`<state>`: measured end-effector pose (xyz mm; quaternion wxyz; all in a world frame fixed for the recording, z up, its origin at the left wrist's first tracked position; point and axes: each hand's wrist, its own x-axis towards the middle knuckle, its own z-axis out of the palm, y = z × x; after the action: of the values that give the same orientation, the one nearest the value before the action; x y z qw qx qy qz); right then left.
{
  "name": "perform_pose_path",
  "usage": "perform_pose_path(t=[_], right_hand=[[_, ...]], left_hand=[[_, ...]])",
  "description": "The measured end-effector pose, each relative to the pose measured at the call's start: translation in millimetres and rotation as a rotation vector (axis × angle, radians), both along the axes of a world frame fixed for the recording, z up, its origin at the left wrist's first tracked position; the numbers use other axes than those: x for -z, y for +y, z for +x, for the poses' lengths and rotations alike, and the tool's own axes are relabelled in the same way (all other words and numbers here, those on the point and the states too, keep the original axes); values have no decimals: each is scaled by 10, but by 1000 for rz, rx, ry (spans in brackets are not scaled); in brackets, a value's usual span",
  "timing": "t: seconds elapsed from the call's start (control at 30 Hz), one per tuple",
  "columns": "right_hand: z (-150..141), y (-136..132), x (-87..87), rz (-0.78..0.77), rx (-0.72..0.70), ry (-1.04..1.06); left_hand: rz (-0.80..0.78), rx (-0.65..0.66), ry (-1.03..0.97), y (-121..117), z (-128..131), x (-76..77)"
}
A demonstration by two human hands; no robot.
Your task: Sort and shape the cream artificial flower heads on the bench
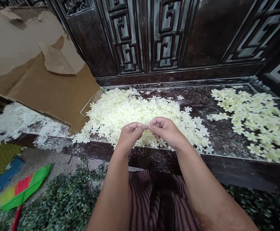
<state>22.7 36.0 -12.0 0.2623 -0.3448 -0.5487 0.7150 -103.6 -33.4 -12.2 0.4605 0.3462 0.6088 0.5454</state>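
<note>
My left hand [132,133] and my right hand [162,130] meet at the fingertips above the front of a heap of pale yellow-white artificial flowers [127,107]. Thumb and forefinger are pinched together on each hand. Whatever lies between the fingertips is too small and too hidden to name. The heap spreads over a dark wooden bench seat [197,102], reaching its front edge below my hands. To the right, a second, looser spread of the same five-petalled flowers [255,122] covers the seat.
A torn cardboard sheet [50,86] leans at the left, a bent wire [87,106] by its corner. White shredded pieces [19,122] lie beyond it. Carved wooden panels [144,35] rise behind. On the floor are green leafy foliage [65,195] and a colourful broom [25,187].
</note>
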Motion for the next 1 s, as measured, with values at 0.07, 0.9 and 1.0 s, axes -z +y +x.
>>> perform_pose_path(t=[0.07, 0.9, 1.0], right_hand=[[-5, 9, 5, -9, 1, -5], [-171, -32, 199, 123, 277, -55], [-155, -51, 181, 215, 336, -122]], left_hand=[[-4, -14, -19, 11, 5, -4], [8, -95, -258, 0, 112, -6], [17, -114, -244, -12, 113, -1]])
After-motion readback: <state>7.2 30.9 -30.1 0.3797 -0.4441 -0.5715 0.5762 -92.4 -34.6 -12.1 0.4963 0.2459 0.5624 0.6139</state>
